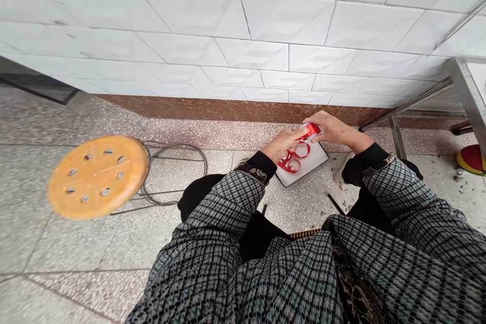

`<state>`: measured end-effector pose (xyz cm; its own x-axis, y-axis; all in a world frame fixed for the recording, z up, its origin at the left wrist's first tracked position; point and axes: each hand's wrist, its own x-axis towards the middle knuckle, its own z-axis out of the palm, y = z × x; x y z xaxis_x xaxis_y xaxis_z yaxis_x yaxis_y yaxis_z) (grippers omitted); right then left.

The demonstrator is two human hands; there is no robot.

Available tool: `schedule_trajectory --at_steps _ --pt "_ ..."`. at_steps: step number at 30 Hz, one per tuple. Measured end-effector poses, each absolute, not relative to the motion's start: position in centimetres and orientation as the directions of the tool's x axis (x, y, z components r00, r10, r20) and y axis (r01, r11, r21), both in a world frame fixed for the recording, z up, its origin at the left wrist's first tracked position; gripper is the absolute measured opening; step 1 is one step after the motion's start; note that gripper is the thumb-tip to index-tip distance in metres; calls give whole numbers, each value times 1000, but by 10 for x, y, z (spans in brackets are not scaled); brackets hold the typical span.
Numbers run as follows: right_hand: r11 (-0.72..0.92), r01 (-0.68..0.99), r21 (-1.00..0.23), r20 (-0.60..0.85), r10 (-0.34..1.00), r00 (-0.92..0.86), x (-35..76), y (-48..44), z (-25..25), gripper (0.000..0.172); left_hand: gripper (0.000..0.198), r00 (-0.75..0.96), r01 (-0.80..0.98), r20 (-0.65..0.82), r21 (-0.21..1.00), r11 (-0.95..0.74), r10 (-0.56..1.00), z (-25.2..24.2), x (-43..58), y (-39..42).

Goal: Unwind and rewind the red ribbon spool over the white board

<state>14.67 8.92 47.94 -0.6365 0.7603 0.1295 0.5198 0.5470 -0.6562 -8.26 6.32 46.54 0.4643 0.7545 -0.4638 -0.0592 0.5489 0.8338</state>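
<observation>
A spool of red ribbon [313, 130] with pale rims is held between my two hands, above the floor in front of me. My right hand [334, 128] curves over the spool's far side, fingers and thumb gripping its rims. My left hand [284, 143] closes on the ribbon at the near left of the spool, the thumb pressed along it. Loose curls of red ribbon [293, 166] hang below the left hand. Beneath them lies a white rectangular board [312, 163] with a dark edge; whether the curls touch it, I cannot tell.
An orange round stool [96, 176] with holes and wire legs stands at left. A white tiled wall [266, 55] rises ahead. A metal-framed table [465, 93] is at right, with a red and yellow ball [471, 160] under it. Small scraps litter the speckled floor [212, 233].
</observation>
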Motion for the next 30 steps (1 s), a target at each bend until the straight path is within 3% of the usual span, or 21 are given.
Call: schedule_trajectory --at_steps 6,12,19,25,30 --pt "536 626 -566 75 790 -608 152 88 479 54 41 443 39 -471 860 508 763 474 -82 61" --pt "405 654 -639 32 864 -503 177 90 486 55 36 445 53 -413 898 437 795 488 -96 65" --pt "261 344 -902 70 874 -480 179 88 485 54 41 474 49 -292 951 306 831 494 -97 65" --pt "123 226 -966 4 886 -464 177 80 500 51 46 467 8 -307 939 343 829 504 -95 62" --pt "-11 44 -999 -31 870 -493 171 74 510 57 52 486 -48 -238 954 297 841 499 -90 67"
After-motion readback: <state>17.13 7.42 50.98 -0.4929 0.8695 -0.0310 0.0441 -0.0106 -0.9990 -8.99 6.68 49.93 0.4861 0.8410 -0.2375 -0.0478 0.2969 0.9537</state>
